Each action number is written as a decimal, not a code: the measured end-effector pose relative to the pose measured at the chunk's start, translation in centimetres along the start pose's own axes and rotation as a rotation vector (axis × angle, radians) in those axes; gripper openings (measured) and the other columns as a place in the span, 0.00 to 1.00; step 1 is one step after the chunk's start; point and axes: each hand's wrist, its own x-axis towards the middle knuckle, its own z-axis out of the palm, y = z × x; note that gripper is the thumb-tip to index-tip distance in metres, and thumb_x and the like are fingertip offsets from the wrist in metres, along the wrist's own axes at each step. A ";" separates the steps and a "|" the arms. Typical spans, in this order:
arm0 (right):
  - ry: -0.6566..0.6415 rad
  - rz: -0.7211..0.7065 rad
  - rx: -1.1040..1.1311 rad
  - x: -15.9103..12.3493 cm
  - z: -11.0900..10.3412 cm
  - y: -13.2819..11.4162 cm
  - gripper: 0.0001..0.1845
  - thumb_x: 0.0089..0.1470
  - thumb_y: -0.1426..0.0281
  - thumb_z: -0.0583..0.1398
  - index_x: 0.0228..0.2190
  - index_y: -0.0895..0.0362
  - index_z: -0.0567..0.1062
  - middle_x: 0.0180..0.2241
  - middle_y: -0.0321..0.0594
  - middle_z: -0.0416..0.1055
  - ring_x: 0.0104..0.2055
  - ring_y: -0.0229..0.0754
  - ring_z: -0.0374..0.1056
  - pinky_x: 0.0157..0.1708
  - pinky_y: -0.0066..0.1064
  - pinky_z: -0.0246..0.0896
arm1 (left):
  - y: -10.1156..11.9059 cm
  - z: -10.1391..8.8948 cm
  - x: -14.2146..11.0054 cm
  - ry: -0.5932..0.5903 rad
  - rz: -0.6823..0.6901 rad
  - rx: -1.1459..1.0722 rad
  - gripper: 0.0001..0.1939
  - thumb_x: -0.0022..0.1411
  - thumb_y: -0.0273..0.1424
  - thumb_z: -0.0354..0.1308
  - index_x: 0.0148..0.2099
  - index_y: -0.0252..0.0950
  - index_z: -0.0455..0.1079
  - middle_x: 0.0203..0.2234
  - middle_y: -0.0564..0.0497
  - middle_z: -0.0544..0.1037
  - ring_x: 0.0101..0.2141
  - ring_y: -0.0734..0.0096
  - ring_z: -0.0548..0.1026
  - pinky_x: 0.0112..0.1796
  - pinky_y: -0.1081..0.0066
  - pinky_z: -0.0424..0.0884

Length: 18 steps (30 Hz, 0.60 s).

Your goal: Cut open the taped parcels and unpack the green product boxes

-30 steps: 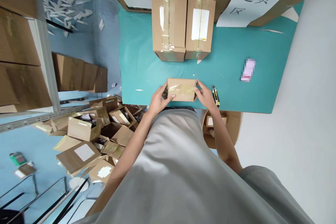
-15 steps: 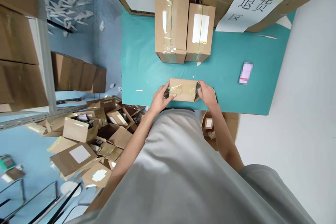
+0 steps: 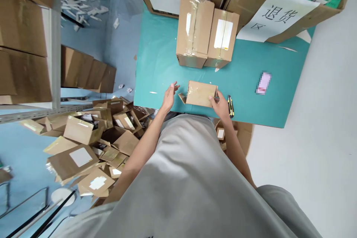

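A small cardboard box (image 3: 200, 94) lies near the front edge of the green table (image 3: 161, 70), with a loose flap sticking out at its left end. My right hand (image 3: 221, 105) grips the box's right end, thumb on top and fingers at the end. My left hand (image 3: 169, 96) is held apart to the left of the box, fingers stretched and nothing in them. Just right of my right hand lies a yellow and black utility knife (image 3: 230, 106). What is inside the box is hidden.
Two taped cardboard boxes, a larger one (image 3: 194, 33) and a smaller one (image 3: 222, 41), stand at the back before big labelled cartons (image 3: 251, 2). A pink blurred object (image 3: 263, 83) lies at right. Opened boxes (image 3: 75, 160) heap on the floor at left, beside a shelf (image 3: 51, 59).
My left hand has let go of the box's left end and moved left, its fingers opening. My right hand still holds the right end. The utility knife is now uncovered. The camera view has shifted.
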 end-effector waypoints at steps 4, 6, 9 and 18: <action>0.089 0.016 0.155 0.1 -1.4 2.8 0.36 0.68 0.40 0.61 0.61 0.54 0.80 0.62 0.52 0.82 0.62 0.59 0.78 0.68 0.53 0.72 | -0.8 0.1 2.2 0.036 -0.208 0.014 0.38 0.82 0.56 0.43 0.75 0.32 0.69 0.71 0.31 0.75 0.70 0.47 0.74 0.69 0.49 0.68; 0.120 0.070 0.253 0.2 -3.0 4.7 0.38 0.63 0.38 0.65 0.59 0.54 0.81 0.62 0.54 0.81 0.63 0.60 0.77 0.69 0.54 0.71 | -0.7 1.2 2.7 -0.004 -0.265 0.037 0.35 0.82 0.54 0.45 0.71 0.34 0.71 0.71 0.32 0.75 0.70 0.47 0.74 0.69 0.50 0.69; 0.185 0.217 0.388 0.1 -5.3 7.0 0.46 0.53 0.37 0.70 0.61 0.54 0.79 0.65 0.55 0.79 0.68 0.61 0.75 0.70 0.57 0.71 | 0.2 3.8 2.9 -0.119 -0.335 0.017 0.28 0.79 0.52 0.52 0.64 0.36 0.76 0.69 0.34 0.77 0.67 0.48 0.76 0.67 0.49 0.70; 0.345 0.457 0.444 1.1 -4.4 6.7 0.41 0.54 0.37 0.66 0.57 0.53 0.80 0.65 0.50 0.79 0.69 0.58 0.73 0.68 0.51 0.72 | 3.7 5.4 1.0 -0.386 -0.310 -0.104 0.32 0.60 0.43 0.76 0.63 0.41 0.76 0.63 0.40 0.82 0.64 0.48 0.78 0.59 0.53 0.79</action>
